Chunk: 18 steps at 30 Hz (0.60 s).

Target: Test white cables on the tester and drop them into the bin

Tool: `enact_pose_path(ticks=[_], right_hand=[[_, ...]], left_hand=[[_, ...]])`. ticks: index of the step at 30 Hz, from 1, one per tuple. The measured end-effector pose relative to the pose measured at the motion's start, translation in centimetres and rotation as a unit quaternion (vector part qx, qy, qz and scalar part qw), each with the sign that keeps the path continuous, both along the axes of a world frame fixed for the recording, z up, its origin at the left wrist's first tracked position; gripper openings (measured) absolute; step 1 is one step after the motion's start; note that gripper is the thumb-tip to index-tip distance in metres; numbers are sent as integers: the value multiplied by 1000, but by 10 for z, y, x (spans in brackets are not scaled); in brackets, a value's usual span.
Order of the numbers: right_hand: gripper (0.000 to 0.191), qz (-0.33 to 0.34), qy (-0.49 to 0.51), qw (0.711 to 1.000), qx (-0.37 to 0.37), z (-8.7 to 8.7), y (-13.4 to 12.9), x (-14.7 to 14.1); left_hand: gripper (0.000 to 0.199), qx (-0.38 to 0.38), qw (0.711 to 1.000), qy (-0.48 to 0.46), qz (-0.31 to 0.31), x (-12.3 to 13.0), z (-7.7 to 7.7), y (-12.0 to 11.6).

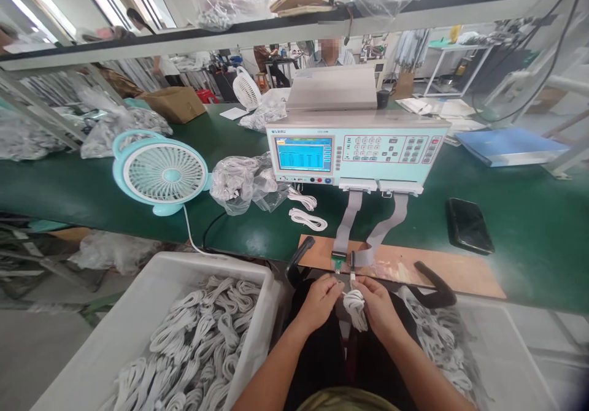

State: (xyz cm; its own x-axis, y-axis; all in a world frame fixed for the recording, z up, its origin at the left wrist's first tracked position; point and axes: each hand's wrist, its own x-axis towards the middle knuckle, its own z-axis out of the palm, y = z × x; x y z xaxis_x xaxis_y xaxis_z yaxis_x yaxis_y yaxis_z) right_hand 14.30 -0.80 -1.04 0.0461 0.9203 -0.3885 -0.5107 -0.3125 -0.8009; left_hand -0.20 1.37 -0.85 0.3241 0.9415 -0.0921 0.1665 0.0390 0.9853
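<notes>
A coiled white cable (354, 303) hangs between my two hands, low in the middle of the view. My left hand (323, 297) pinches one end of it near a small green connector board (338, 264). My right hand (375, 300) is closed on the cable's other end, whose white plug meets the dark connector (353, 261) of a grey ribbon cable (384, 230). Two ribbon cables run up to the tester (340, 147), which has a lit blue screen. Two more white cable coils (308, 219) lie in front of the tester.
A white bin (159, 264) of coiled cables stands at lower left, another (510, 337) at lower right. On the green table (405, 227) are a fan (161, 172), bagged parts (234, 181), a phone (468, 225), a blue folder (508, 146) and a wooden board (478, 276). A person sits behind the tester.
</notes>
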Motion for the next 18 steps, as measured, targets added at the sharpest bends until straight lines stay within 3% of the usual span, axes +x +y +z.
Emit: enact_pose_path(ticks=[5,9,18], right_hand=[[27,19,-12,1000,13,-2,0,4],[27,11,-38,999,19,-4,-1,5],[32,23,-50,998,-1,-4,0,4]], left_hand=[[37,22,997,8,75,4,-8,2],[38,18,995,8,102,10,-9,2],[37,-86,972,-65,209,31,-11,3]])
